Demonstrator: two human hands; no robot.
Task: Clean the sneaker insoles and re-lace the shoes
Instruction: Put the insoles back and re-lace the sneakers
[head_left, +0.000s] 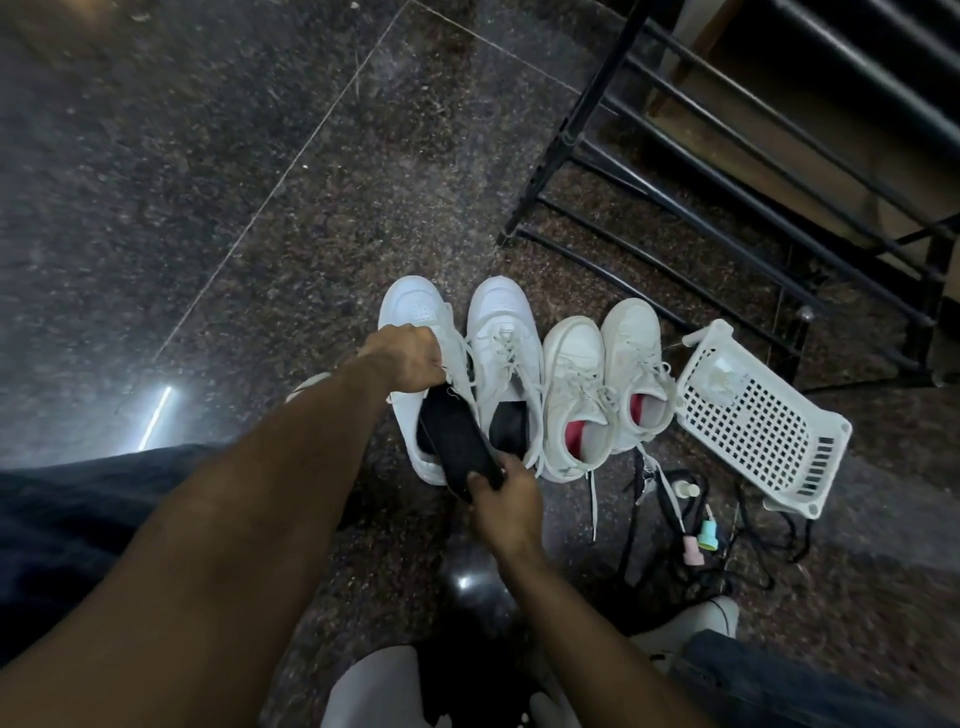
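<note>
Several white sneakers stand in a row on the dark stone floor. My left hand grips the tongue and laces of the leftmost sneaker. My right hand holds the heel end of a black insole, whose front end lies inside that sneaker. The sneaker beside it is laced and shows a black insole inside. Two smaller off-white sneakers with red linings stand to the right.
A white perforated plastic basket lies tilted at the right. Loose black laces, a white lace and small pink and teal bottles lie on the floor in front of it. A black metal shoe rack stands behind.
</note>
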